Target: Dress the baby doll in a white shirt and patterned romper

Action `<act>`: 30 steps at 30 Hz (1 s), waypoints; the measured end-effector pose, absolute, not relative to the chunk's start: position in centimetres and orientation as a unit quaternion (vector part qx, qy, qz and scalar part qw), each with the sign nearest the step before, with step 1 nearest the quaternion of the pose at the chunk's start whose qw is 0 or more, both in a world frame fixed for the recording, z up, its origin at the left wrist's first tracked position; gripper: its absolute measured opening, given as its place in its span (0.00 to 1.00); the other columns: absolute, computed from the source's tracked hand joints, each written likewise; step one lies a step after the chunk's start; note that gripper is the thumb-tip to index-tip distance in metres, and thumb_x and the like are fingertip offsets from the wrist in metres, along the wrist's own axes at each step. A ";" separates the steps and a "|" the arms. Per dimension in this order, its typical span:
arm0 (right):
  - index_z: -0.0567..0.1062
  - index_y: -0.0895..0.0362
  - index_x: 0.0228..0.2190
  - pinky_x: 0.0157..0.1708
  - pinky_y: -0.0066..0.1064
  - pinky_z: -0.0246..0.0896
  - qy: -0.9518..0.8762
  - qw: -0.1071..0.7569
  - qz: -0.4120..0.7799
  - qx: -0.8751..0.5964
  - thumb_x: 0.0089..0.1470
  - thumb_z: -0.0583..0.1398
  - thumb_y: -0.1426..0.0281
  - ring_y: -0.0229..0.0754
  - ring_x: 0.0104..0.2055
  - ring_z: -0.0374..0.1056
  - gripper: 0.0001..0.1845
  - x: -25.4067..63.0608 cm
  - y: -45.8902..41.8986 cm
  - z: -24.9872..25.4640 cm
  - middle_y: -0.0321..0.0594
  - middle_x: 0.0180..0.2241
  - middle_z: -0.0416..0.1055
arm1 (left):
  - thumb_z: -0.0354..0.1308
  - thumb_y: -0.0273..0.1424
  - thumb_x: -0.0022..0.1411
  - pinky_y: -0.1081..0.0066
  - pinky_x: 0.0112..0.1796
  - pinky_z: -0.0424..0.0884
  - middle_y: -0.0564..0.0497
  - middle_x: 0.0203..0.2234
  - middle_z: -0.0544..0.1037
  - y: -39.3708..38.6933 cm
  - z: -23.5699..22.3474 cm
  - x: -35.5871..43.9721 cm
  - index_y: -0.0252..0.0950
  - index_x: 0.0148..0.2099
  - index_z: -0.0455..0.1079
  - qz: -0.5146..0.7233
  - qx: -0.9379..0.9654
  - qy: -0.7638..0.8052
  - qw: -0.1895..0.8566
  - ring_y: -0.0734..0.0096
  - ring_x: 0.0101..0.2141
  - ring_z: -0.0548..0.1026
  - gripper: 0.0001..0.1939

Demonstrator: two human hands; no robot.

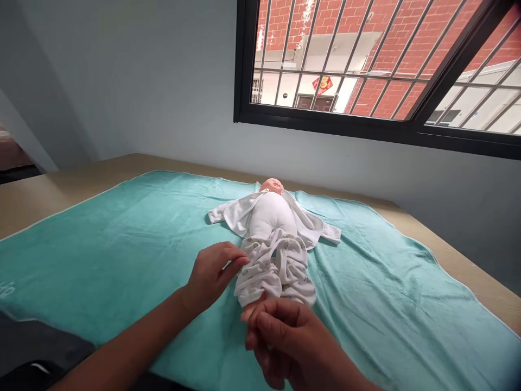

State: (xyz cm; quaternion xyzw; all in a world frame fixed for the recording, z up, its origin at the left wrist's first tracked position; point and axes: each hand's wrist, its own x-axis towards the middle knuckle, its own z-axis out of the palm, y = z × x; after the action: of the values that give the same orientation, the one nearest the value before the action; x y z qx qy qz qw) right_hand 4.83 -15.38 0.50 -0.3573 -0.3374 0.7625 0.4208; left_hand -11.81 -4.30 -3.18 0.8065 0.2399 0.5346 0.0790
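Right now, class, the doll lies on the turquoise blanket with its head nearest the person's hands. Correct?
No: in the head camera's view, the doll lies with its head farthest from the left hand and right hand, on the turquoise blanket.

No text readable anywhere in view. Pale marking on the green blanket [122, 228], at its left edge near the lower corner: looks like lettering, cut off by the picture's border, too faint to make out. Outside, beyond the barred window [325, 118], a red diamond-shaped sign [322, 84] hangs above a dark doorway [315, 102]; yellow design on it, too small to read. Tiny prints on the white trousers [260, 271]: cannot tell whether letters or pictures.
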 end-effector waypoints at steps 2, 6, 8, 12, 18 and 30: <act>0.77 0.60 0.28 0.15 0.19 0.51 -0.341 0.406 0.774 -0.345 0.46 0.70 0.56 0.27 0.18 0.59 0.19 4.0 -16.8 0.5 0.38 0.26 0.73 | 0.57 0.28 0.66 0.78 0.31 0.68 0.57 0.27 0.77 -5.4 -3.0 -12.6 0.37 0.37 0.71 0.537 0.804 0.243 0.083 0.79 0.27 0.74 0.04; 0.79 0.60 0.30 0.17 0.18 0.52 -0.361 0.388 0.770 -0.356 0.48 0.70 0.58 0.27 0.19 0.61 0.17 3.2 -18.7 1.3 0.38 0.25 0.74 | 0.57 0.29 0.66 0.78 0.31 0.68 0.57 0.26 0.77 -7.1 -2.6 -13.8 0.37 0.37 0.71 0.537 0.800 0.252 0.086 0.80 0.27 0.74 0.04; 0.80 0.59 0.30 0.17 0.18 0.51 -0.368 0.374 0.765 -0.373 0.47 0.70 0.60 0.26 0.18 0.60 0.15 2.9 -19.3 1.6 0.38 0.26 0.75 | 0.57 0.29 0.66 0.78 0.30 0.67 0.57 0.26 0.77 -7.7 -2.5 -14.3 0.37 0.37 0.71 0.537 0.800 0.254 0.081 0.80 0.26 0.73 0.04; 0.80 0.58 0.28 0.19 0.21 0.52 -0.494 0.325 0.652 -0.475 0.47 0.66 0.68 0.29 0.19 0.61 0.06 1.5 -19.6 1.1 0.36 0.24 0.75 | 0.57 0.30 0.67 0.78 0.30 0.68 0.57 0.26 0.77 -8.3 -2.6 -15.2 0.37 0.37 0.71 0.538 0.801 0.255 0.067 0.79 0.26 0.73 0.05; 0.78 0.57 0.20 0.27 0.24 0.57 -0.667 0.295 0.469 -0.498 0.48 0.69 0.63 0.33 0.25 0.65 0.12 -2.3 -17.5 -0.7 0.33 0.20 0.73 | 0.55 0.31 0.68 0.77 0.30 0.67 0.57 0.25 0.76 -8.1 -1.9 -17.0 0.37 0.35 0.71 0.539 0.793 0.279 0.051 0.79 0.26 0.72 0.07; 0.82 0.61 0.29 0.21 0.21 0.58 -0.497 0.325 0.701 -0.396 0.51 0.67 0.62 0.31 0.22 0.66 0.13 -2.1 -15.8 -1.5 0.40 0.25 0.76 | 0.52 0.28 0.69 0.77 0.33 0.69 0.56 0.29 0.77 -6.3 -3.3 -18.2 0.38 0.44 0.71 0.516 0.786 0.328 0.094 0.78 0.29 0.74 0.07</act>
State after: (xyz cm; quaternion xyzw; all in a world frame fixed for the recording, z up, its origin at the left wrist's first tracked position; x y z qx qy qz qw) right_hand -2.12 -15.75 -1.54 -0.3957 -0.4969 0.7007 0.3248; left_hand -18.24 -6.30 -3.29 0.7861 0.3279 0.5156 0.0936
